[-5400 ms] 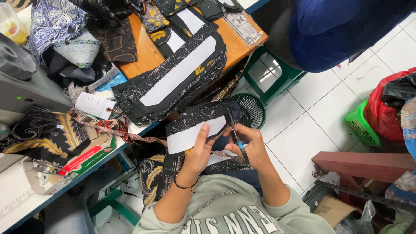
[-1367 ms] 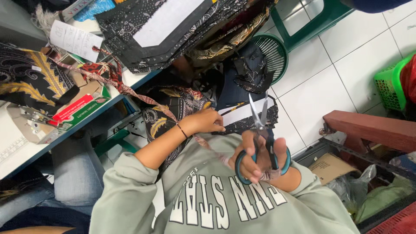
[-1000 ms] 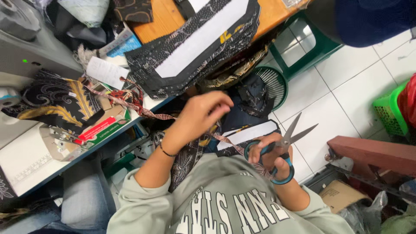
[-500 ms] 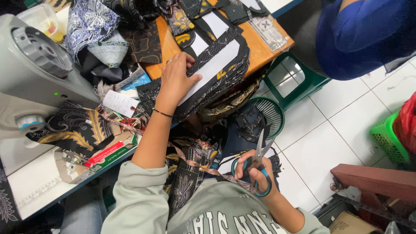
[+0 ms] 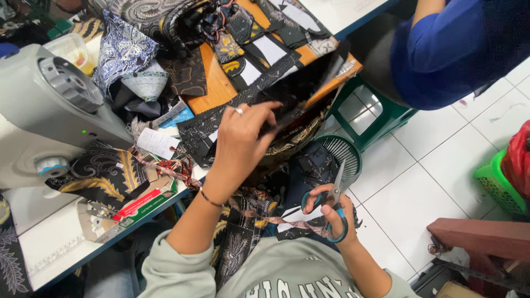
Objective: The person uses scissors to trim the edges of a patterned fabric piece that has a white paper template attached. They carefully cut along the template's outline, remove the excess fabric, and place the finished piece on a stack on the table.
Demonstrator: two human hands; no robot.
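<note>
My left hand [image 5: 241, 140] reaches up to the table edge and pinches a dark patterned fabric piece [image 5: 287, 96] with a white strip, lifting it off the pile. My right hand [image 5: 331, 212] sits low over my lap, fingers through the teal handles of a pair of scissors [image 5: 333, 204], blades pointing up. More black and gold patterned cloth [image 5: 243, 243] lies across my lap.
A grey sewing machine [image 5: 44, 110] stands at the left on the white table [image 5: 49, 254]. Fabric scraps cover the orange tabletop [image 5: 212, 83]. A green basket [image 5: 342, 152] and green stool [image 5: 375, 121] stand on the tiled floor. A person in blue [image 5: 452, 44] sits at the upper right.
My left hand has gone from my lap up to the table and taken hold of the dark fabric piece. My right hand keeps the scissors over my lap.
</note>
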